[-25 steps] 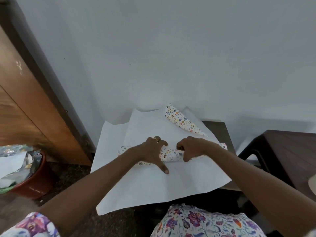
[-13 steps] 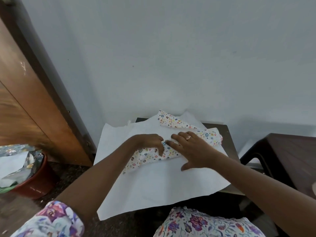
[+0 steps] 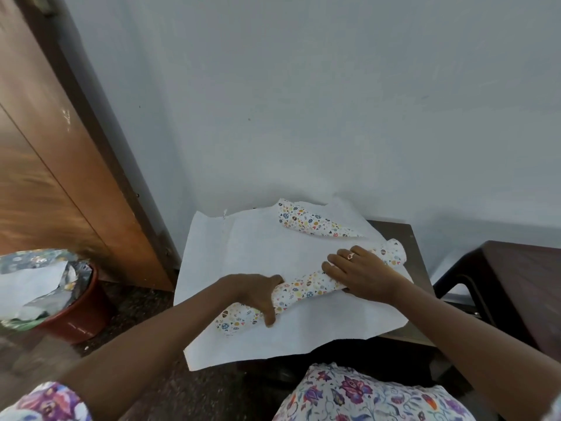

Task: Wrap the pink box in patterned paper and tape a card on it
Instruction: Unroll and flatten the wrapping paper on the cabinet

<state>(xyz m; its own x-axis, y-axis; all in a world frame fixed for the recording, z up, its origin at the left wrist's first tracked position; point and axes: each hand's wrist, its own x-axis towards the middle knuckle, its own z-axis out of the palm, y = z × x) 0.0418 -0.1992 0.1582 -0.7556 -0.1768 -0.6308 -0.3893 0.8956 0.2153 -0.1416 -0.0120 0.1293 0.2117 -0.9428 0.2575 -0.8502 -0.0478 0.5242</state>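
A sheet of patterned paper (image 3: 261,247) lies white side up on a small dark table (image 3: 397,235), overhanging its left and front edges. Its near part is rolled into a patterned tube (image 3: 306,290) that runs diagonally across the sheet. My left hand (image 3: 258,293) grips the tube near its lower left end, fingers curled over it. My right hand (image 3: 361,271), wearing a ring, presses flat on the tube's upper right part. A far corner (image 3: 306,221) of the sheet is curled over, showing the pattern. No pink box or card is in view.
A red-brown bucket (image 3: 76,314) full of paper scraps stands on the floor at the left, beside a wooden door (image 3: 45,165). A dark brown stool (image 3: 522,284) stands at the right. A plain wall (image 3: 303,101) rises right behind the table.
The rolled tube has lengthened and flattened along the sheet. My right hand went from curled on the roll to flat, sliding right; my left hand slid left along it.
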